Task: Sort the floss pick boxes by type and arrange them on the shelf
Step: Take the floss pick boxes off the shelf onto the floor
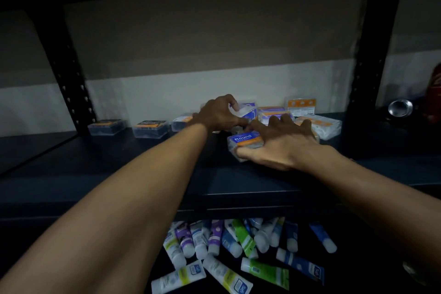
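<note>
On the dark shelf my left hand grips a clear floss pick box with a blue label, lifted a little at the back. My right hand is closed on a clear box labelled "Round" with blue and orange print, resting on the shelf. Two dark boxes with orange labels stand in a row at the left. A third clear box lies by my left wrist. Orange-labelled boxes and a white pack crowd the back right.
Black perforated shelf posts stand on both sides. A metal can and a red object sit beyond the right post. Several tubes lie heaped on the lower level below the shelf edge.
</note>
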